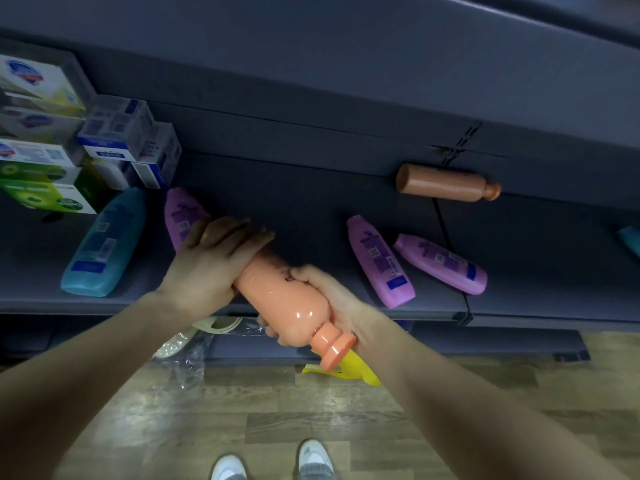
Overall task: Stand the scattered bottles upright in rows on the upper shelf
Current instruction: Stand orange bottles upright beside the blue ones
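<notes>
An orange bottle [284, 292] lies tilted over the front edge of the grey shelf [311, 209], its cap toward me. My right hand [322, 299] grips its lower body near the neck. My left hand [214, 258] wraps over its far end. On the shelf lie a blue bottle [104, 244], a purple bottle [181, 213] partly behind my left hand, two more purple bottles [379, 261] [441, 263] and a second orange bottle [446, 183] against the back wall. All of them lie flat.
Stacked soap boxes [52, 140] fill the shelf's left end. A teal item [630, 239] shows at the right edge. Under the shelf are clear plastic wrap [187, 355] and a yellow item [353, 368] on a lower ledge. My shoes [273, 462] stand on wood flooring.
</notes>
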### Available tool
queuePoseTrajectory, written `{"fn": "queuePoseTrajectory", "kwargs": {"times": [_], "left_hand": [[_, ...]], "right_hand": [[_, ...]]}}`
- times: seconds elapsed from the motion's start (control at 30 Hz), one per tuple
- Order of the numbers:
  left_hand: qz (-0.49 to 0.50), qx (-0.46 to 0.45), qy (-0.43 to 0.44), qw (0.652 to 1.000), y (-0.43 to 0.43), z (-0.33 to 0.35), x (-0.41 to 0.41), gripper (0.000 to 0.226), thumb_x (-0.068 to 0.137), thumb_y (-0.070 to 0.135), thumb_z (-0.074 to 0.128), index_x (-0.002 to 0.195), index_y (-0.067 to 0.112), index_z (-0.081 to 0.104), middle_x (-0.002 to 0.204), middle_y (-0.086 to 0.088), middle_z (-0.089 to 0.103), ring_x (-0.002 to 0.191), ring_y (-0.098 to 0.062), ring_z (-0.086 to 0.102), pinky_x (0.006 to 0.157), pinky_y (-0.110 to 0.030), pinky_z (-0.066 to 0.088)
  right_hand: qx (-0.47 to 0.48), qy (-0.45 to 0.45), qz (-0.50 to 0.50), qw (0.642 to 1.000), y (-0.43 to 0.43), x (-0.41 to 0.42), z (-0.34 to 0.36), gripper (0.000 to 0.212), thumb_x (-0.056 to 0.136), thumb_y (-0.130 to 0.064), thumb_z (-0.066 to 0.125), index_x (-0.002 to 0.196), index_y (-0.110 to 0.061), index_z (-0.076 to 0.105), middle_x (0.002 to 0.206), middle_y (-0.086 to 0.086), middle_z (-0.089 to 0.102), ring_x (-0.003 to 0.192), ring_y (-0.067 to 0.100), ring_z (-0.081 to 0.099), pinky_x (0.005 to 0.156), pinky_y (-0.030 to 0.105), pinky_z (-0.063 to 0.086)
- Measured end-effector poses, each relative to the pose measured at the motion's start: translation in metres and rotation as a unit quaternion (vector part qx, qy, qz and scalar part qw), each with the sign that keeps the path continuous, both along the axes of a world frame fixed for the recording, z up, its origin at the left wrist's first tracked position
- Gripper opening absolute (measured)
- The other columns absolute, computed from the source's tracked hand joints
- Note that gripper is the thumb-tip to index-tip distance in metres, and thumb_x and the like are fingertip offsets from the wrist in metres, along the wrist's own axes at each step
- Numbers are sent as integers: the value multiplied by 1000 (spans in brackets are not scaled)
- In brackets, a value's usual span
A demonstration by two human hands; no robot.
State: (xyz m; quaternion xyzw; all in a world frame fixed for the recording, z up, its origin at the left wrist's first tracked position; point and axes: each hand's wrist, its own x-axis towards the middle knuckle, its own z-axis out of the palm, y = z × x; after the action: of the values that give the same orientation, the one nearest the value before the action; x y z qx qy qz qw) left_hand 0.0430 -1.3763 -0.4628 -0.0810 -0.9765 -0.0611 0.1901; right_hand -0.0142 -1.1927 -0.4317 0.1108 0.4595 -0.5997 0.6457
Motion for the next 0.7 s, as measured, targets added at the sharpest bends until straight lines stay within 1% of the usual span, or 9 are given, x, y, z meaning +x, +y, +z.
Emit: {"fn": "queuePoseTrajectory", "kwargs": {"times": [0.13,0.23,0.33,0.37,0.4,0.47,0.57,0.67,0.7], "left_hand": [[-29,7,-5,1000,2,1,2,85,35,17,91,109,18,50,99,-9,70,96,-31,60,81,-51,49],[-8,33,-18,999,9,6,2,75,35,20,87,103,17,55,91,-9,71,81,-33,68,75,-48,52],[44,54,-27,997,15,16,0,63,36,24,84,95,15,65,84,-10,70,74,-34,67,67,-45,53],[61,57,-34,996,16,19,0,62,33,21,84,93,13,68,82,-10,69,74,-34,67,66,-44,53],[74,61,-47,994,18,24,-1,61,32,19,84,91,12,69,82,-10,69,74,-35,66,67,-43,53],[110,71,-103,986,22,38,-2,58,40,22,83,95,13,66,89,-9,69,84,-35,65,69,-38,50],[173,81,-207,960,29,50,-4,53,58,38,75,105,24,56,105,1,65,97,-27,62,65,-27,39],[209,128,-269,931,32,56,-2,46,59,43,74,93,29,47,89,4,62,91,-24,64,62,-24,37],[217,145,-283,923,31,56,-2,46,58,42,75,89,29,44,82,5,57,88,-24,64,62,-24,37]], "right_hand": [[-20,9,34,999,8,-2,-6,62,73,-49,48,110,1,56,82,22,68,61,27,69,50,27,55],[-25,-12,0,1000,14,-8,-9,69,72,-56,46,112,-1,58,90,26,68,64,30,69,51,28,56],[-25,2,-36,999,22,-13,-8,49,75,-39,53,97,1,71,92,24,70,66,28,71,50,31,57],[-30,19,-50,998,24,-13,-8,44,84,-35,47,90,-1,75,92,20,72,67,25,72,52,30,57],[-29,29,-74,996,26,-14,-10,53,93,-34,35,85,-2,77,91,17,73,68,22,72,52,29,57],[-29,24,-112,993,28,-15,-12,72,98,-38,17,82,-1,77,86,17,73,64,21,71,50,27,56],[-46,40,-157,986,24,-12,-10,54,89,-30,27,84,5,68,76,19,71,52,23,66,45,23,52],[-43,88,-151,984,18,-10,-6,36,69,-20,41,69,-4,73,66,14,68,45,19,57,46,19,47],[-41,114,-137,983,17,-8,-5,29,66,-16,46,71,-7,73,66,12,67,46,17,56,47,18,46]]}}
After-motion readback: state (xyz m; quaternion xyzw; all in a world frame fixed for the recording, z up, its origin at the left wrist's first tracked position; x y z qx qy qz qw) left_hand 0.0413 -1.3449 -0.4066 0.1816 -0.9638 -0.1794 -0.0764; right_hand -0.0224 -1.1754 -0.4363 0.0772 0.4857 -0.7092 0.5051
